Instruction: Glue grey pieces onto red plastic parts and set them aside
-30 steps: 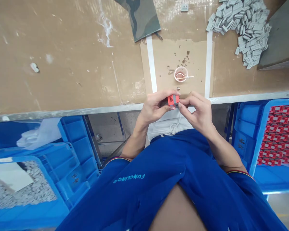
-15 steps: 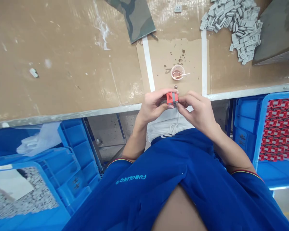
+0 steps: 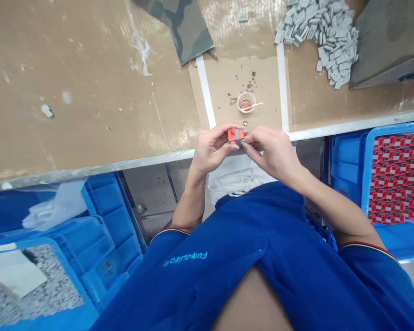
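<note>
Both hands meet just over the near edge of the brown workbench (image 3: 89, 92). My left hand (image 3: 212, 149) is curled round a small red block with a grey piece on its side (image 3: 235, 136). My right hand (image 3: 271, 151) pinches the same block from the right, fingertips on the grey piece. A small plastic cup with reddish liquid and a stick (image 3: 246, 102) stands on a cardboard sheet (image 3: 241, 78) just beyond the hands. A tiny round metal part (image 3: 244, 122) lies between the cup and the hands.
A heap of grey pieces (image 3: 322, 32) lies at the back right beside a dark box (image 3: 386, 41). A blue crate of red-and-white parts (image 3: 398, 184) sits low right. Blue crates (image 3: 100, 220) stand low left, one holding grey pieces (image 3: 37, 294). Camouflage cloth (image 3: 179, 23) lies at the back.
The hands stay together on the red block. The view has drifted, so everything sits a little further left and higher in the picture; the fingers shifted slightly on the grey piece.
</note>
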Demonstrator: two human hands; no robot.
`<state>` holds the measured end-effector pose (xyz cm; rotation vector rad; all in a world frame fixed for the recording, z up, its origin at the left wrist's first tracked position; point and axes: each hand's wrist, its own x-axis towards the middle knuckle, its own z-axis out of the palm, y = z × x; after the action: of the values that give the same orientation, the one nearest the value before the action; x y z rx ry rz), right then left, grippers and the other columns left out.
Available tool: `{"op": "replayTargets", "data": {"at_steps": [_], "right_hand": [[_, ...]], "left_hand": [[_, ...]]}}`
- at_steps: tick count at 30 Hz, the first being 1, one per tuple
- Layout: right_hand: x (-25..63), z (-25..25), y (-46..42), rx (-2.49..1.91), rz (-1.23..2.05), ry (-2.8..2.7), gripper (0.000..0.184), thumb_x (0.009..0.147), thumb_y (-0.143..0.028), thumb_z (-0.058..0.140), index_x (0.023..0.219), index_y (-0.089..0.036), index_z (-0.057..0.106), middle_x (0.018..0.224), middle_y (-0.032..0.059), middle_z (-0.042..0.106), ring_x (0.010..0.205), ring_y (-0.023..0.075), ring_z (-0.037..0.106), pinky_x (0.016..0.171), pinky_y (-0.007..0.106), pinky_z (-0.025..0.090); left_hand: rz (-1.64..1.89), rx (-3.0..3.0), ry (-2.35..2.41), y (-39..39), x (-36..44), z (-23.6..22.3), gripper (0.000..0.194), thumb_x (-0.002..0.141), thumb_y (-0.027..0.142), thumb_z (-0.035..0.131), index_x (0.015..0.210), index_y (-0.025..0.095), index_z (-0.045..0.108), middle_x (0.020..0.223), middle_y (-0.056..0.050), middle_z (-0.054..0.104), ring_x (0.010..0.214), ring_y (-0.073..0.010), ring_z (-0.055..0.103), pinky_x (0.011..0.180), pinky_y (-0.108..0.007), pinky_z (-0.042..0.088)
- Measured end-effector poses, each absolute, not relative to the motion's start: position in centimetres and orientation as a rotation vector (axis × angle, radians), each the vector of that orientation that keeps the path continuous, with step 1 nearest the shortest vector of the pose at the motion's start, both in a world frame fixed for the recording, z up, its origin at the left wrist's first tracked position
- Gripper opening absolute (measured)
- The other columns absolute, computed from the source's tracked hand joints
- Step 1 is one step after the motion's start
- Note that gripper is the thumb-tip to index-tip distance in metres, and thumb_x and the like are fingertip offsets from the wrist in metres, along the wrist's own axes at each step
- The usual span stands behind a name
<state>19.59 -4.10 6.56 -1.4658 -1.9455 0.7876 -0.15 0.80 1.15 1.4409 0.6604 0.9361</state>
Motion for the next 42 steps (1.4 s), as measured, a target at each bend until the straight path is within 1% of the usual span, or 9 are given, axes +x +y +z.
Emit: {"op": "replayTargets", "data": {"at_steps": [7, 12, 17, 20, 26, 30, 33, 36, 42], "right_hand": [[19.4, 7.9, -5.2, -1.447, 0.711, -1.919, 0.016, 0.101, -0.019, 0.055, 0.093, -0.017, 0.069, 0.086, 0.0047, 0.071, 0.073, 0.0136, 0.064, 0.071, 0.025, 0.047], [19.0, 7.4, -5.2, -1.361, 0.751, -1.799, 0.007, 0.099, -0.019, 0.062, 0.103, -0.018, 0.068, 0.095, 0.0042, 0.071, 0.076, 0.0125, 0.065, 0.072, 0.026, 0.052], [17.6, 5.8, -5.7, -1.319, 0.667, -1.631, 0.043, 0.097, -0.032, 0.071, 0.136, -0.023, 0.055, 0.124, 0.0105, 0.065, 0.094, 0.0179, 0.066, 0.074, 0.032, 0.059], [17.0, 5.5, -6.2, -1.271, 0.604, -1.614, 0.045, 0.097, -0.032, 0.072, 0.139, -0.026, 0.056, 0.126, 0.0117, 0.063, 0.110, 0.0231, 0.066, 0.080, 0.036, 0.061], [18.2, 6.6, -6.8, -1.288, 0.392, -1.658, 0.045, 0.099, -0.031, 0.069, 0.142, -0.027, 0.059, 0.127, 0.0134, 0.064, 0.120, 0.0280, 0.066, 0.099, 0.046, 0.062], [20.1, 7.5, -7.4, -1.322, 0.424, -1.749, 0.049, 0.102, -0.030, 0.065, 0.150, -0.027, 0.054, 0.131, 0.0130, 0.071, 0.121, 0.0277, 0.071, 0.101, 0.045, 0.063], [21.3, 8.9, -8.0, -1.321, 0.446, -1.789, 0.051, 0.102, -0.026, 0.065, 0.152, -0.026, 0.053, 0.134, 0.0128, 0.073, 0.123, 0.0253, 0.072, 0.104, 0.040, 0.062], [21.9, 10.8, -8.5, -1.330, 0.446, -1.795, 0.051, 0.101, -0.026, 0.068, 0.151, -0.026, 0.056, 0.134, 0.0112, 0.074, 0.122, 0.0239, 0.073, 0.104, 0.039, 0.062], [21.3, 13.0, -9.5, -1.376, 0.394, -1.702, 0.050, 0.101, -0.029, 0.069, 0.150, -0.026, 0.060, 0.132, 0.0099, 0.076, 0.119, 0.0231, 0.074, 0.104, 0.038, 0.063]], "left_hand": [[0.927, 1.380, 0.674, 0.5, -0.1, 1.7, 0.051, 0.083, 0.059, 0.083, 0.120, 0.025, 0.077, 0.109, -0.010, 0.082, 0.102, -0.0267, 0.080, 0.091, -0.036, 0.065], [0.990, 1.300, 0.715, 0.8, -0.1, 1.3, 0.052, 0.078, 0.060, 0.087, 0.116, 0.026, 0.077, 0.108, -0.009, 0.079, 0.106, -0.0274, 0.078, 0.093, -0.039, 0.064], [1.127, 1.047, 0.733, 0.1, 0.6, 0.8, 0.059, 0.066, 0.071, 0.089, 0.103, 0.028, 0.074, 0.105, -0.007, 0.073, 0.104, -0.0250, 0.075, 0.091, -0.038, 0.063], [1.096, 0.876, 0.730, -1.3, 1.5, 1.3, 0.063, 0.069, 0.074, 0.087, 0.111, 0.030, 0.069, 0.106, -0.005, 0.073, 0.095, -0.0230, 0.076, 0.083, -0.038, 0.064], [1.014, 0.890, 0.649, -3.5, 3.3, 3.1, 0.049, 0.086, 0.062, 0.079, 0.120, 0.029, 0.069, 0.103, -0.005, 0.077, 0.090, -0.0198, 0.078, 0.080, -0.033, 0.063], [1.059, 1.205, 0.693, -3.4, 3.5, 4.9, 0.040, 0.095, 0.046, 0.075, 0.131, 0.028, 0.070, 0.122, -0.009, 0.077, 0.109, -0.0211, 0.077, 0.095, -0.034, 0.064], [1.205, 1.609, 0.805, -3.3, 3.3, 6.8, 0.030, 0.096, 0.032, 0.076, 0.126, 0.028, 0.075, 0.129, -0.009, 0.075, 0.119, -0.0222, 0.073, 0.102, -0.039, 0.063], [1.283, 1.842, 0.794, -3.4, 3.4, 8.5, 0.023, 0.095, 0.023, 0.076, 0.117, 0.028, 0.078, 0.123, -0.006, 0.077, 0.115, -0.0213, 0.075, 0.100, -0.041, 0.064], [1.224, 1.548, 0.594, -3.0, 4.0, 9.8, 0.023, 0.092, 0.018, 0.078, 0.112, 0.029, 0.080, 0.120, -0.005, 0.076, 0.118, -0.0189, 0.073, 0.106, -0.039, 0.062]]}}
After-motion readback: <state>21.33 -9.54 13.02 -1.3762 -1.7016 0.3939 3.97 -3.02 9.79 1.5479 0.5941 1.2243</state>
